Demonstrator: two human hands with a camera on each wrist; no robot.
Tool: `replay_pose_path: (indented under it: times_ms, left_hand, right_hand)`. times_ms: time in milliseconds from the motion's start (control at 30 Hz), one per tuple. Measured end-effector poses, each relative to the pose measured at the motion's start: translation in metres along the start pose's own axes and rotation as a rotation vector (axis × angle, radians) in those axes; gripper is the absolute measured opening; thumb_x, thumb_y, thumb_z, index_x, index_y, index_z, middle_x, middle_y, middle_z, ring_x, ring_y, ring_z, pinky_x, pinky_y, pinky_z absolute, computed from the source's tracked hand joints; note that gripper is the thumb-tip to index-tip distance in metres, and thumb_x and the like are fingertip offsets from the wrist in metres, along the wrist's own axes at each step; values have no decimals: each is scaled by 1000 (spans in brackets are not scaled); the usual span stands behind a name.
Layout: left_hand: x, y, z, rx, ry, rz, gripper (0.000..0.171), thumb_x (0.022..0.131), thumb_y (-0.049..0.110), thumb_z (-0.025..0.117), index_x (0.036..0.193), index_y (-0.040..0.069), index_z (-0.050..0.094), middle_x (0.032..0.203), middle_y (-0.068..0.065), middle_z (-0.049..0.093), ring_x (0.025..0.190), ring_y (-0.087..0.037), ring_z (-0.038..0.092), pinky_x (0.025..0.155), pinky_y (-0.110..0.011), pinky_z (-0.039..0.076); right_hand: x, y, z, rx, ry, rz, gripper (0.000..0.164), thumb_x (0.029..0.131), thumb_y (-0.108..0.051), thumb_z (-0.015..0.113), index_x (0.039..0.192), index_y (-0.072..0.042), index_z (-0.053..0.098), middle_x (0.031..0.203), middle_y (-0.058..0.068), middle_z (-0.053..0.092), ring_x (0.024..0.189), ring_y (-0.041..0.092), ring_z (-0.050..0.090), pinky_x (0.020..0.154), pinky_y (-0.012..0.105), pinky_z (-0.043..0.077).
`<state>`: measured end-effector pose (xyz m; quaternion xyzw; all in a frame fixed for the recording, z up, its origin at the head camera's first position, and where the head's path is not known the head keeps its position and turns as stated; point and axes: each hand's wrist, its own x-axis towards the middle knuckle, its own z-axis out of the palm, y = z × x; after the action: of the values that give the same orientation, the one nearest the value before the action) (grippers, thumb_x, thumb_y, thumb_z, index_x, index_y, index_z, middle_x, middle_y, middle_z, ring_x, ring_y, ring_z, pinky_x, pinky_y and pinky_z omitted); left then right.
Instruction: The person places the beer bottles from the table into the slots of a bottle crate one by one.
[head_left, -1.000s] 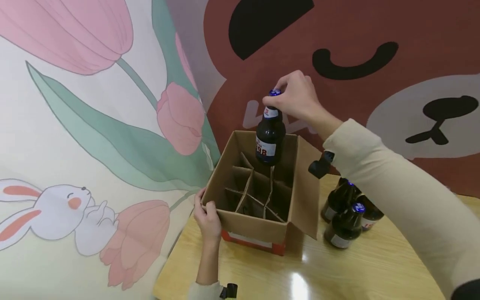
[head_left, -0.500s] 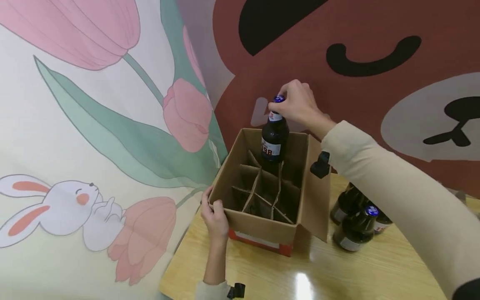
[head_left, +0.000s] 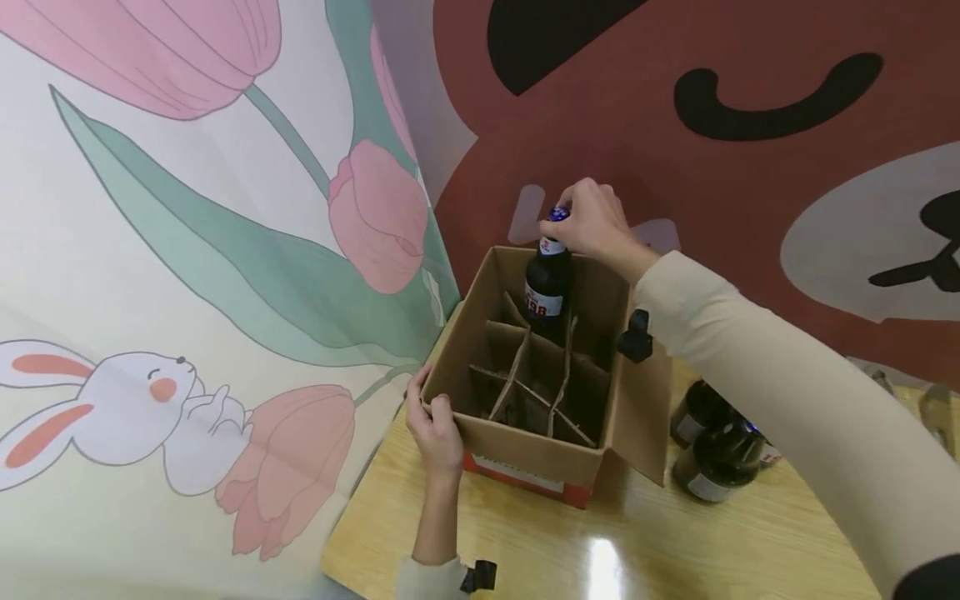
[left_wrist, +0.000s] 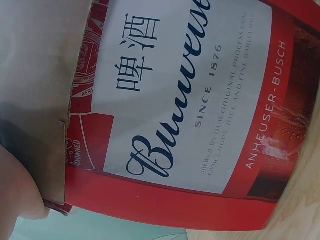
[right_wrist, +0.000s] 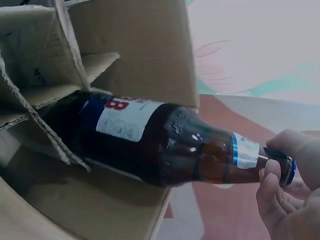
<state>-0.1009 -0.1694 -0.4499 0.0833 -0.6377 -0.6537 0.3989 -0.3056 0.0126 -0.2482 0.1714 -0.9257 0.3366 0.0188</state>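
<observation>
My right hand [head_left: 596, 218] pinches a dark brown beer bottle [head_left: 546, 287] by its neck, just under the blue cap. Upright in the head view, the bottle has its lower part inside a cardboard box [head_left: 525, 442], at a far compartment. In the right wrist view the base of the bottle [right_wrist: 125, 125] goes in between the cardboard dividers [right_wrist: 70, 45]; its very bottom is hidden. My left hand [head_left: 437, 433] grips the near left corner of the box, thumb on the outside. Red and white beer printing covers the box's side [left_wrist: 200, 125] in the left wrist view.
Several dark bottles [head_left: 716, 467] stand on the wooden table [head_left: 540, 550] right of the box, partly behind my right sleeve. A box flap [head_left: 645, 408] folds outward towards them. Printed walls [head_left: 360, 333] rise close behind and to the left.
My right hand has lowered the bottle, so its base has gone from above the dividers down into the box. My left hand keeps its grip on the corner. The head view has shifted slightly.
</observation>
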Motion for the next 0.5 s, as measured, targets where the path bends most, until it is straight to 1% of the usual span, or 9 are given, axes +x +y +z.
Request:
replay_pose_path:
  times_ms: [167,300,400,500]
  left_hand:
    - [-1,0,0,13,14,18,46,88,-2,39,129,0,59,117,-18,62,103,-36,59,85,-49,50]
    - [-3,1,-2,25,39,16,46,87,-1,39,128,0,60,115,-17,62,101,-35,59,84,-51,49]
    - [-6,3,-3,26,47,5,46,87,-1,39,128,0,60,115,-17,63,101,-35,59,84,-50,50]
    - [-6,4,-2,10,23,2,46,89,-2,38,129,0,59,117,-17,62,103,-38,59,85,-50,51]
  right_hand:
    - [4,4,5,-16,-22,7,40,90,-30,72,111,3,70,107,16,66,90,26,62,77,38,54]
    - [6,8,13,-5,-66,11,36,88,-29,73,106,3,70,99,15,67,81,28,66,65,34,55]
    - [4,15,23,-12,-110,20,29,87,-28,73,93,1,71,82,12,68,69,28,67,53,30,53]
    - [3,25,33,-45,-113,26,29,87,-26,74,75,-1,67,63,8,64,55,23,63,47,28,49]
